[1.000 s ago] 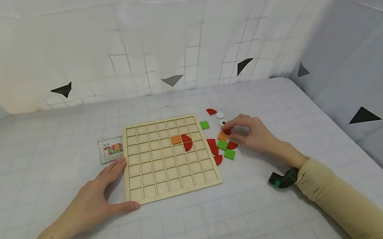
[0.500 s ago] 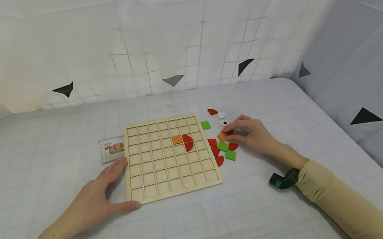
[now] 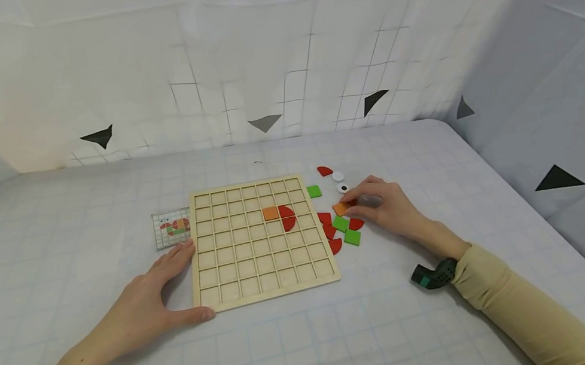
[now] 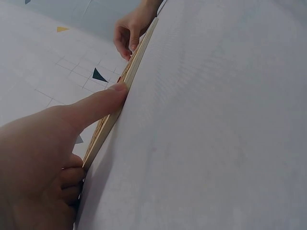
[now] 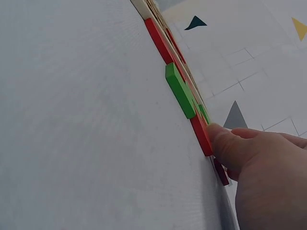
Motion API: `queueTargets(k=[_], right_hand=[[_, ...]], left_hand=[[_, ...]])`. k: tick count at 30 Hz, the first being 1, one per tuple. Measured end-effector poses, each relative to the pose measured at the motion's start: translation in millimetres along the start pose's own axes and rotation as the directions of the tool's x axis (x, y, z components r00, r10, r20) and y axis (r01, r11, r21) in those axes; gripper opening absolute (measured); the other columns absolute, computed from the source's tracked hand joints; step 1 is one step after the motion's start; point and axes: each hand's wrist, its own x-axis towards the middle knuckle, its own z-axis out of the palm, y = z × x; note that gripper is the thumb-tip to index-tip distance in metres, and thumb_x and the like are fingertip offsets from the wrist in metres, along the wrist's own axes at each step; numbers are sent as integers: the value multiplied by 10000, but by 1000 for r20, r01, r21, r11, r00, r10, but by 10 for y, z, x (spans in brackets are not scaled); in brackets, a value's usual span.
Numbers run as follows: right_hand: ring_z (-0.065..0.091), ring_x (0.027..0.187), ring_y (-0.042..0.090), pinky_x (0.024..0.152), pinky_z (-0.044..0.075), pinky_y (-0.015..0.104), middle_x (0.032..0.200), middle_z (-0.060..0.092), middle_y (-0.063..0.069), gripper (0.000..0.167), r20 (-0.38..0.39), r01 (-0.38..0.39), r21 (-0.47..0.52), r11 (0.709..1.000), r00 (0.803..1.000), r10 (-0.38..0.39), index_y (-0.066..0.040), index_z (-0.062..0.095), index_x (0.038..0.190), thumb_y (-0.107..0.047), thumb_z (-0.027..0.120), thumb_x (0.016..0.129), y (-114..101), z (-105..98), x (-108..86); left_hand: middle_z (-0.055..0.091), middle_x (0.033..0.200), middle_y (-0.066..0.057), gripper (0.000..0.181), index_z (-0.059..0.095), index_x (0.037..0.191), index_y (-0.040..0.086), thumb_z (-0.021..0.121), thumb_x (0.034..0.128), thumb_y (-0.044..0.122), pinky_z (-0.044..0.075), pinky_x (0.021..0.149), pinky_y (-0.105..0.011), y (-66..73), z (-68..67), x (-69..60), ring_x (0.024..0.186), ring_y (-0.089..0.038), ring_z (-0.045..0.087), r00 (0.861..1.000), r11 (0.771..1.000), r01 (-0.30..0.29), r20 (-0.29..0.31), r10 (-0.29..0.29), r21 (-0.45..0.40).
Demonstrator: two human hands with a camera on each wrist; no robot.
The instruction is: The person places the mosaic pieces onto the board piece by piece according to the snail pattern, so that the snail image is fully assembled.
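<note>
Beside the board (image 3: 262, 246) (either side), hands (image 3: 140, 302) (image 3: 384, 203)

Matt wooden board (image 3: 262, 247), smooth green tile (image 5: 180, 91), creased cloth-like backdrop (image 3: 256, 54), fabric sleeve (image 3: 528, 300)

Left hand (image 3: 141, 305) spread, right hand (image 3: 388, 204) pinched.
</note>
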Motion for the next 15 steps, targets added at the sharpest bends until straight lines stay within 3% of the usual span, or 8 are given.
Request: queueTargets(k=[15], right_hand=[[592,953,82,848,491,250,984,718,-82,330,-8,0,22,1000,1000,0,-184,771,1080,-99,858,773,10,-3,-1]], left_hand=[[272,1647,13,1156,242,1599,285,714,672,788,307,1083,-684,17,-12,-6,1494,-368,269,1000,1000,11,7,-11,-1]])
